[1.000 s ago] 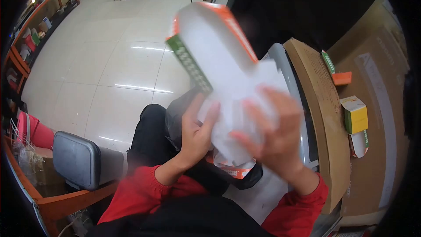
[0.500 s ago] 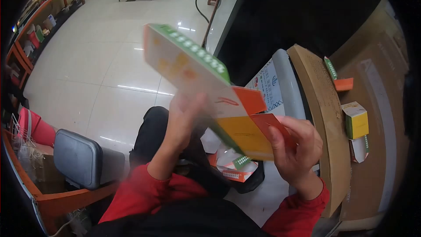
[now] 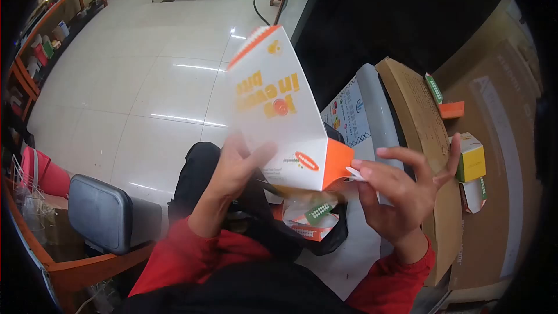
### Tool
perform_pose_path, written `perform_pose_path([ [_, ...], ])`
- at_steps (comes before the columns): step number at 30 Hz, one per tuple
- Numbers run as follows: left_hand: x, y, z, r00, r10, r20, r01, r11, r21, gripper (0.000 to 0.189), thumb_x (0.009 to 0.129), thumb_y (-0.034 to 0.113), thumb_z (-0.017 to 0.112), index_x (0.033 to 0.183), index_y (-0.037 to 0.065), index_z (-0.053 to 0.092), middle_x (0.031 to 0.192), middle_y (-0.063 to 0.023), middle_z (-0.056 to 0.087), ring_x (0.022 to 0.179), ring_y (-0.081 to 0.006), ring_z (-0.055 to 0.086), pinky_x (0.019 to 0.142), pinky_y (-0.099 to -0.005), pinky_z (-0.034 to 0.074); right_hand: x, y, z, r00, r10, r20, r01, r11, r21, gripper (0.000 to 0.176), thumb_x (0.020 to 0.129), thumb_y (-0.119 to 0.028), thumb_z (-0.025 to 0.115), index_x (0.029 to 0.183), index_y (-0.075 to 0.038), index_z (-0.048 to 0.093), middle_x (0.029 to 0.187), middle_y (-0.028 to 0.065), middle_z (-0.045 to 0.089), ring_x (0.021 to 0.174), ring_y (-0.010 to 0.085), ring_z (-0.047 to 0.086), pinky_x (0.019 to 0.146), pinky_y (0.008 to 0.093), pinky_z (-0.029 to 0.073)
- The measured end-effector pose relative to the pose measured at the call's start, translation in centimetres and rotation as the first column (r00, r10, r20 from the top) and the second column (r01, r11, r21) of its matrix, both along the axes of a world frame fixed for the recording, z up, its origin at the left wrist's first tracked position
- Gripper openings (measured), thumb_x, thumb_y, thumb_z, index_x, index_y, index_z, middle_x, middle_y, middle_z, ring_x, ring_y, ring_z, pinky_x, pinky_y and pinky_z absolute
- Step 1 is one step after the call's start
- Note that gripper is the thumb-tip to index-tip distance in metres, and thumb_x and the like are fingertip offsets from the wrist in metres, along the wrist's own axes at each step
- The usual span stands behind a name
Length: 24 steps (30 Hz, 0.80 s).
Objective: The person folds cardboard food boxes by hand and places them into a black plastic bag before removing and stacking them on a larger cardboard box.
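Note:
A printed cardboard food box (image 3: 279, 116), white with yellow lettering and orange ends, is held up in front of me, its wider end tilted away. My left hand (image 3: 237, 166) grips its lower left side, the thumb lying on the white face. At the near end, my right hand (image 3: 401, 195) pinches a small white-edged tab beside the orange end flap (image 3: 339, 163); its outer fingers are raised. Below the box, other folded food boxes (image 3: 314, 224) in white, green and orange sit in a black bag (image 3: 343, 229).
A long brown carton (image 3: 424, 168) stands to my right beside a grey-rimmed container (image 3: 378, 122). Beyond it, more food boxes (image 3: 472, 166) lie on flat cardboard (image 3: 500, 139). A grey lidded bin (image 3: 102, 209) and a pink bucket (image 3: 46, 171) are at left.
The box has turned, so its printed white face now shows and the yellow panel is mostly hidden. My right hand has shifted from the orange flap to the tab at the near end.

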<state>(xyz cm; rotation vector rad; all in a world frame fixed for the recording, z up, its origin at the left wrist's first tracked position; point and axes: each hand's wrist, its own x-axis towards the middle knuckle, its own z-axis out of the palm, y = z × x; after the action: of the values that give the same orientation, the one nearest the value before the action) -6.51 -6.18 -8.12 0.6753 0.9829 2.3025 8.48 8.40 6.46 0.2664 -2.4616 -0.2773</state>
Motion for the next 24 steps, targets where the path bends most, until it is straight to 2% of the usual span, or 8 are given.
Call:
perform_pose_path([
  [2, -0.1, -1.1, 0.6, 0.985, 0.09, -0.15, -0.094, 0.995, -0.017, 0.034, 0.079, 0.01, 0.065, 0.107, -0.006, 0.053, 0.099, -0.0096, 0.061, 0.09, -0.0132, 0.057, 0.08, -0.0263, 0.045, -0.3, 0.1, 0.2, 0.999, 0.004, 0.052, 0.001, 0.996, -0.091, 0.023, 0.076, -0.012, 0.063, 0.092, -0.02, 0.049, 0.099, -0.0015, 0.065, 0.091, 0.0192, 0.06, 0.107, 0.0547, 0.007],
  [7, 0.2, -2.4, 1.4, 0.965, 0.155, -0.212, -0.156, 0.988, 0.008, 0.03, 0.079, 0.008, 0.065, 0.104, -0.006, 0.056, 0.096, -0.0108, 0.063, 0.086, -0.0138, 0.059, 0.078, -0.0271, 0.046, -1.6, 0.7, -1.8, 0.967, 0.25, -0.045, -0.253, 0.948, -0.192, 0.022, 0.069, -0.009, 0.067, 0.084, -0.012, 0.051, 0.1, 0.0046, 0.063, 0.089, 0.0195, 0.06, 0.105, 0.0564, 0.005],
  [10, 0.4, -2.6, 1.5, 0.96, 0.168, -0.225, -0.164, 0.986, 0.036, 0.027, 0.078, 0.007, 0.066, 0.101, -0.006, 0.058, 0.095, -0.0108, 0.064, 0.085, -0.0136, 0.059, 0.077, -0.0274, 0.046, -1.7, 0.1, -2.4, 0.956, 0.29, -0.04, -0.29, 0.916, -0.279, 0.023, 0.071, -0.002, 0.063, 0.087, -0.008, 0.048, 0.095, 0.0059, 0.062, 0.089, 0.0209, 0.06, 0.105, 0.0572, 0.007],
  [13, 0.7, -2.9, 1.8, 0.949, 0.146, -0.278, -0.153, 0.988, -0.002, 0.028, 0.078, 0.008, 0.067, 0.102, -0.005, 0.059, 0.095, -0.0104, 0.064, 0.084, -0.0134, 0.059, 0.078, -0.0278, 0.046, -1.3, 0.4, -1.5, 0.933, 0.311, 0.179, -0.202, 0.867, -0.455, 0.026, 0.074, 0.003, 0.06, 0.093, -0.008, 0.045, 0.091, 0.0066, 0.061, 0.087, 0.0221, 0.06, 0.105, 0.0558, 0.013],
  [16, 0.7, -3.0, 2.0, 0.944, 0.072, -0.323, -0.095, 0.994, -0.056, 0.03, 0.078, 0.009, 0.068, 0.103, -0.005, 0.059, 0.095, -0.0097, 0.064, 0.086, -0.0135, 0.058, 0.078, -0.0281, 0.046, -1.5, 1.1, -1.1, 0.839, 0.423, 0.342, -0.078, 0.716, -0.694, 0.028, 0.077, 0.003, 0.059, 0.099, -0.005, 0.046, 0.087, 0.007, 0.06, 0.084, 0.0181, 0.06, 0.104, 0.046, 0.025],
  [19, 0.6, -2.9, 2.1, 0.958, -0.05, -0.282, 0.023, 0.995, -0.098, 0.03, 0.078, 0.011, 0.068, 0.102, -0.005, 0.059, 0.096, -0.0093, 0.063, 0.089, -0.0138, 0.057, 0.08, -0.0278, 0.045, -1.4, 1.0, 0.0, 0.725, 0.614, 0.312, 0.321, 0.1, -0.942, 0.025, 0.078, 0.001, 0.061, 0.1, -0.002, 0.05, 0.085, 0.0066, 0.06, 0.083, 0.0114, 0.058, 0.1, 0.0341, 0.03],
  [21, 0.5, -2.5, 2.1, 0.972, -0.107, -0.21, 0.087, 0.991, -0.103, 0.03, 0.077, 0.012, 0.069, 0.101, -0.004, 0.059, 0.097, -0.0092, 0.063, 0.09, -0.0137, 0.057, 0.08, -0.0273, 0.045, -1.5, 1.4, 0.1, 0.728, 0.627, 0.278, 0.365, -0.01, -0.931, 0.023, 0.079, 0.0, 0.062, 0.099, -0.001, 0.052, 0.083, 0.006, 0.06, 0.083, 0.0086, 0.056, 0.098, 0.0295, 0.032],
  [24, 0.7, -2.0, 2.3, 0.987, -0.145, -0.07, 0.137, 0.985, -0.104, 0.032, 0.077, 0.014, 0.069, 0.101, -0.004, 0.059, 0.099, -0.0089, 0.062, 0.091, -0.0133, 0.056, 0.081, -0.0267, 0.044, -1.8, 2.3, -0.1, 0.732, 0.609, 0.306, 0.337, 0.067, -0.939, 0.015, 0.081, -0.003, 0.06, 0.095, 0.0, 0.055, 0.08, 0.0052, 0.06, 0.082, 0.0073, 0.056, 0.098, 0.0297, 0.031],
])
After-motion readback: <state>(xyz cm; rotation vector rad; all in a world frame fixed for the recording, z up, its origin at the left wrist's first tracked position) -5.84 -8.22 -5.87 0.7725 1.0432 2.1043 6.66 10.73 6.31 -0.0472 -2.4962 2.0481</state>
